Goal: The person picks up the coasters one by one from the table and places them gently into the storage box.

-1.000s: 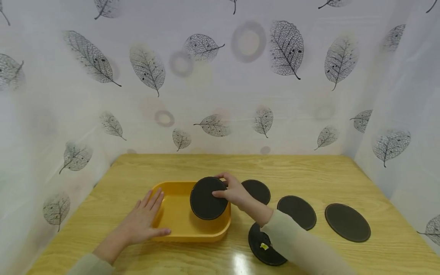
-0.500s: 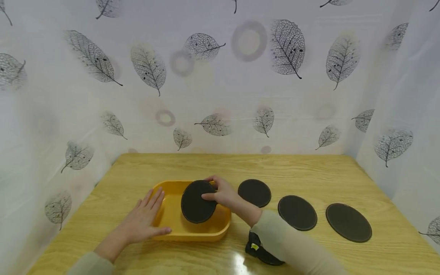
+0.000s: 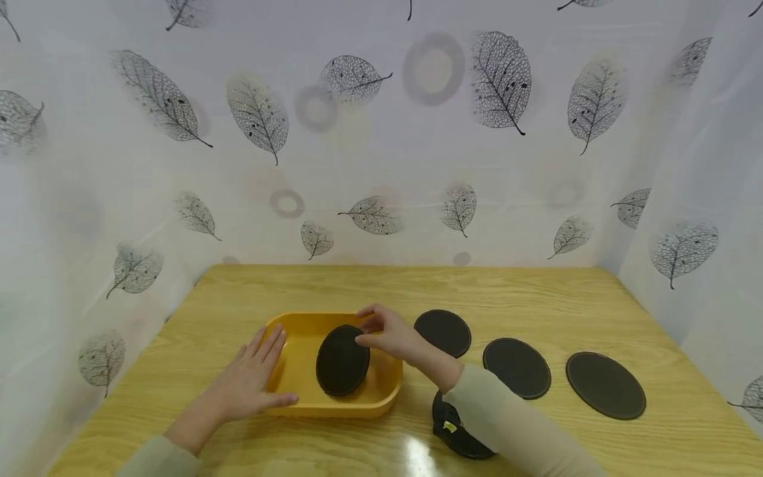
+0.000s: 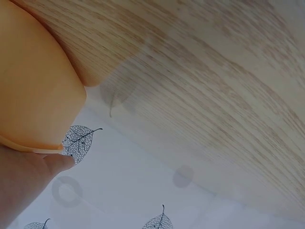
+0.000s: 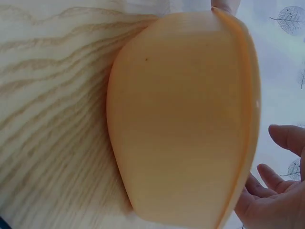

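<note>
An orange-yellow tray [image 3: 328, 411] stands on the table. Its left rim lies under the straight, spread fingers of my left hand [image 3: 241, 387]. Inside the tray's outline a black round coaster [image 3: 342, 363] leans at a tilt; whether it touches the floor of the tray I cannot tell. Just right of the coaster's upper edge is my right hand [image 3: 390, 336], over the tray's right side. In the right wrist view its thumb [image 5: 286, 137] and fingers stand apart, with nothing between them. The left wrist view has part of my left hand [image 4: 28, 176] at the tray's rim.
Three more black round coasters lie to the right: one behind my right wrist [image 3: 442, 331], one in the middle [image 3: 516, 368], one farther right [image 3: 605, 385]. A black round piece with a yellow-green mark [image 3: 459, 440] is partly hidden by my right sleeve. A leaf-patterned curtain [image 3: 381, 152] borders the table.
My right hand moved left over the tray with the coaster, then let it go. The coaster has dropped lower and tilted more. The left hand has stayed on the rim.
</note>
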Demonstrator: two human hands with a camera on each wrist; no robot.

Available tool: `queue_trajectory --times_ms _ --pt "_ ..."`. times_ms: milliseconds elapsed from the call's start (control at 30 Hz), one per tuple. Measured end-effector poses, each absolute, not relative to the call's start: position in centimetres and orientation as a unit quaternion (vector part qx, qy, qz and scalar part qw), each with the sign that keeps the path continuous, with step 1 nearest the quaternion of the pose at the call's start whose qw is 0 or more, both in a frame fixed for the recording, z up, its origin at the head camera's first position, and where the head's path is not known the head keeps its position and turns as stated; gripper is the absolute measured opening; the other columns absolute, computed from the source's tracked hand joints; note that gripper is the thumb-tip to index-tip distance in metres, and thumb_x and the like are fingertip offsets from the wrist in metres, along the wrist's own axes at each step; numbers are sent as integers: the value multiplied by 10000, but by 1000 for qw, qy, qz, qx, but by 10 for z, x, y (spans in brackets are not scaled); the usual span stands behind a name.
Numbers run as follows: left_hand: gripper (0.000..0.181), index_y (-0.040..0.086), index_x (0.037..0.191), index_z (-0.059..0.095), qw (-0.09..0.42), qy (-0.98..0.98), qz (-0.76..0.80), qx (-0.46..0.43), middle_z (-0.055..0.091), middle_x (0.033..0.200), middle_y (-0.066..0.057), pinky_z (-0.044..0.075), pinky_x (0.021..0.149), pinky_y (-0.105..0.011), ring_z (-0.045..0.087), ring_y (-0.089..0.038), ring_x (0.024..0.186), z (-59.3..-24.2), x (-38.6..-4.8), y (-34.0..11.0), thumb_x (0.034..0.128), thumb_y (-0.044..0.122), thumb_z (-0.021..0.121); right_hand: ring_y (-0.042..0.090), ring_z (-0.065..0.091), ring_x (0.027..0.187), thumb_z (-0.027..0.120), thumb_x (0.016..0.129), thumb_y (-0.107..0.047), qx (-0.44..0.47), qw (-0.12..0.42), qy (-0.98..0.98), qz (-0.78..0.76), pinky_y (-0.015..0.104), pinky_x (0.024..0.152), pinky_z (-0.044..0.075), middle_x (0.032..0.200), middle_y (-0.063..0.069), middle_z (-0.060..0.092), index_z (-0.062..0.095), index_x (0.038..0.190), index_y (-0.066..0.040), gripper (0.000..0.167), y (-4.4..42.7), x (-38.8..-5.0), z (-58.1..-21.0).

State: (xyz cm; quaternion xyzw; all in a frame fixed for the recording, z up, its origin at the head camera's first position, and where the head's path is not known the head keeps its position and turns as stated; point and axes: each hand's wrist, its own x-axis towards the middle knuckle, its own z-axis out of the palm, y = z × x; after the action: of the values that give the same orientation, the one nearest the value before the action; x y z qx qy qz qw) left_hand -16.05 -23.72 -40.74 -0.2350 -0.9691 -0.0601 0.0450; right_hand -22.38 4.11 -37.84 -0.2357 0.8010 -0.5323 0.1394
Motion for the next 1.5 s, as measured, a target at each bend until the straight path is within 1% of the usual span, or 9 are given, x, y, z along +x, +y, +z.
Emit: queue_trajectory --times_ms 100,233,467,600,800,867,1100,1167,1500 --pt "986 -58 1379 179 43 -969 -61 -236 105 1440 -212 214 932 -609 36 -396 1294 -406 -161 -237 749 614 531 255 515 1015 627 825 -151 -243 132 801 -531 355 811 447 1126 173 540 467 1201 -2 434 46 -225 -376" --pt "990 -44 1388 156 41 -969 -61 -236 100 1442 -211 215 929 -612 34 -397 1294 -406 -161 -237 751 616 527 245 524 1007 626 827 -158 -241 128 801 -534 344 799 453 1125 180 543 463 1219 -17 447 54 -226 -375" --pt "988 -45 1387 158 40 -969 -68 -235 99 1442 -210 214 927 -614 29 -396 1294 -406 -160 -236 752 615 528 232 532 991 640 818 -194 -216 105 813 -531 344 789 462 1104 151 556 464 1227 -50 468 74 -225 -370" --pt "985 -44 1388 157 38 -969 -71 -235 96 1443 -208 211 930 -613 21 -392 1296 -405 -160 -236 754 611 529 243 532 990 633 823 -189 -202 89 818 -532 357 801 459 1105 148 552 459 1230 -42 466 90 -226 -369" --pt "979 -38 1390 156 36 -969 -75 -234 97 1445 -204 215 925 -616 18 -389 1297 -406 -160 -237 755 605 532 284 530 991 605 839 -138 -203 69 815 -538 355 804 462 1106 206 537 434 1238 11 460 116 -228 -370" --pt "979 -38 1390 159 37 -969 -77 -234 99 1445 -203 219 921 -618 20 -388 1297 -406 -160 -237 754 605 535 294 526 992 604 841 -149 -200 67 814 -542 362 811 457 1107 213 533 423 1245 20 474 126 -227 -370" --pt "986 -36 1391 156 36 -969 -73 -235 87 1448 -197 211 933 -608 13 -386 1298 -408 -161 -238 751 614 530 291 515 1012 604 845 -222 -173 62 829 -528 406 831 434 1112 180 538 402 1267 -7 515 160 -223 -370" --pt "986 -34 1393 150 33 -969 -72 -234 82 1449 -196 206 937 -606 8 -387 1297 -408 -161 -238 752 612 530 301 513 1009 599 849 -224 -171 55 835 -520 422 823 433 1106 192 536 400 1261 11 515 170 -221 -371" --pt "984 -17 1403 114 26 -969 -77 -235 71 1451 -193 196 948 -597 -13 -377 1300 -408 -160 -238 760 600 531 310 509 989 584 859 -208 -138 37 858 -494 409 791 447 1089 202 523 389 1253 32 500 211 -209 -373"
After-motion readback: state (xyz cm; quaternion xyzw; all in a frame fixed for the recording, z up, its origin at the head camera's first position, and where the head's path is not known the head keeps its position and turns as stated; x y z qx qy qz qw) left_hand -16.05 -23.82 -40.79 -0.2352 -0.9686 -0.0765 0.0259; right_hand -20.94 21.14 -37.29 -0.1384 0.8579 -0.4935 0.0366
